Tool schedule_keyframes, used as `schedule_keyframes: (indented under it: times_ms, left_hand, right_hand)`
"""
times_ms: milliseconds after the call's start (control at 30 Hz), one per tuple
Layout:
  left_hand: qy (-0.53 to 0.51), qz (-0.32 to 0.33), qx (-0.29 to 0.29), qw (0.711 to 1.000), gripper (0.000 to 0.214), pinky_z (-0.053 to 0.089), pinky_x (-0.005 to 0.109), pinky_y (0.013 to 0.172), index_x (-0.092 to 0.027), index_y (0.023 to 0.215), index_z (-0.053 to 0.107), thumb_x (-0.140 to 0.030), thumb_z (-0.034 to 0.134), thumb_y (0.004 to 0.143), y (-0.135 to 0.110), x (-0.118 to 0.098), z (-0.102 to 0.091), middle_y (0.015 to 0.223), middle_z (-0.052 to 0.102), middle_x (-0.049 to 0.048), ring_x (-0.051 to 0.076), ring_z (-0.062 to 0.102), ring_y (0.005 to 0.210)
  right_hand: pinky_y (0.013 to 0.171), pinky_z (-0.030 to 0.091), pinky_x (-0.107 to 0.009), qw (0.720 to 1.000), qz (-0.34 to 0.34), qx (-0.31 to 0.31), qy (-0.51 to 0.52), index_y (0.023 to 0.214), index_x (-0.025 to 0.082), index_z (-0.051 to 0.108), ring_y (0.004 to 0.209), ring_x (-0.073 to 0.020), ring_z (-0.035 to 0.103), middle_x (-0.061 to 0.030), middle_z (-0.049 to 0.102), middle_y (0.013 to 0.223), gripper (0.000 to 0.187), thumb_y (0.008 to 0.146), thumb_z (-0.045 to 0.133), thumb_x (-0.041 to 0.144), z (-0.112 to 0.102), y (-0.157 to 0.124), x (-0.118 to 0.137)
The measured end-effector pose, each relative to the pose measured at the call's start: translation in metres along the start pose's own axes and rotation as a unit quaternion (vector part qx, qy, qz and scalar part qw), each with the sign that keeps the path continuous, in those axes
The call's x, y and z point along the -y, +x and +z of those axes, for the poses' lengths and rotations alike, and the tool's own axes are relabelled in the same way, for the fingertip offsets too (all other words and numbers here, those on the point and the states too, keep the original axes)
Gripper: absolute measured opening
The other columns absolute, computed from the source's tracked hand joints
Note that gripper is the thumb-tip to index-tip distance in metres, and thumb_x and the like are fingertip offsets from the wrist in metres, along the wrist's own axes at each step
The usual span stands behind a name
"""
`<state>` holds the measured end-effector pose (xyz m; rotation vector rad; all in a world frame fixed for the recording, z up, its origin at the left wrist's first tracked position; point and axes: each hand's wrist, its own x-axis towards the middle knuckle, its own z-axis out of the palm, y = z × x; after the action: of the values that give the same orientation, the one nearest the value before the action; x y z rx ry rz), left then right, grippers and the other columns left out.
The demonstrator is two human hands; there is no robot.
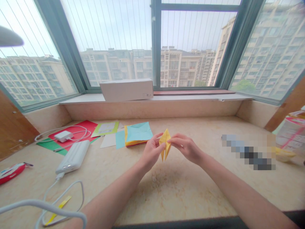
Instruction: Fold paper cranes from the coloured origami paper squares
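Note:
A folded piece of yellow origami paper (165, 140) is held up above the stone counter, one point at the top and two narrow points hanging below. My left hand (153, 149) grips its left side, with the thumb laid across the front. At the right edge, my right hand (187, 147) pinches the paper between thumb and fingers. Just behind my left hand lies a stack of coloured paper squares (138, 132), light blue on top and yellow beneath.
Left on the counter (190, 197) are a white power bank (72, 159), a charger (64, 136) with cables, red paper (87, 126) and a red-and-white object (11, 172). A white box (126, 90) stands on the window ledge. At right are a blurred-out item (247, 152) and a clear package (292, 133).

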<state>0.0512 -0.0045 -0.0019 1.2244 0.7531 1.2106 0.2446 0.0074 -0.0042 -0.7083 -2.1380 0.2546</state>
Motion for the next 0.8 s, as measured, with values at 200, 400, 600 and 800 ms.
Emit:
schedule_keyframes:
  times_ms: [200,400,600,800]
  left_hand:
    - [-0.014,0.007,-0.001,1.000,0.063,0.046,0.027,0.073,-0.017,0.130,0.043,-0.029,0.073,0.076,-0.001,-0.002,0.002,0.094,0.071,0.0051,0.015,0.065,0.078]
    - [0.019,-0.015,0.048,0.999,0.067,0.040,0.022,0.062,-0.017,0.129,0.042,-0.026,0.076,0.073,-0.002,-0.001,0.003,0.081,0.067,-0.0002,0.011,0.059,0.067]
    - [0.044,-0.003,0.053,0.998,0.067,0.029,0.019,0.052,-0.016,0.131,0.041,-0.027,0.074,0.073,-0.002,-0.001,0.003,0.075,0.064,-0.0026,0.007,0.049,0.056]
    - [0.062,-0.003,0.049,0.997,0.058,0.026,0.019,0.050,-0.017,0.126,0.046,-0.028,0.072,0.075,-0.003,-0.002,0.006,0.070,0.061,-0.0045,0.006,0.043,0.051]
  right_hand:
    - [0.077,0.051,-0.033,0.999,-0.022,0.010,-0.035,0.113,0.026,0.069,0.087,-0.0188,0.063,-0.0070,0.067,0.098,0.024,0.097,0.051,0.024,-0.003,-0.002,-0.002]
    - [0.077,0.051,-0.031,1.000,0.003,-0.012,0.015,0.098,0.024,0.070,0.087,-0.0177,0.062,-0.0054,0.066,0.094,0.013,0.093,0.058,0.025,-0.001,-0.001,0.002]
    - [0.063,0.047,-0.029,0.985,0.141,-0.074,0.059,0.096,0.023,0.061,0.071,-0.0155,0.056,-0.0014,0.062,0.086,0.024,0.079,0.075,0.032,0.009,0.000,-0.001]
    - [0.060,0.046,-0.028,0.963,0.210,-0.081,0.151,0.099,0.022,0.058,0.067,-0.0140,0.056,-0.0004,0.062,0.085,0.032,0.076,0.076,0.035,0.014,0.002,-0.001]
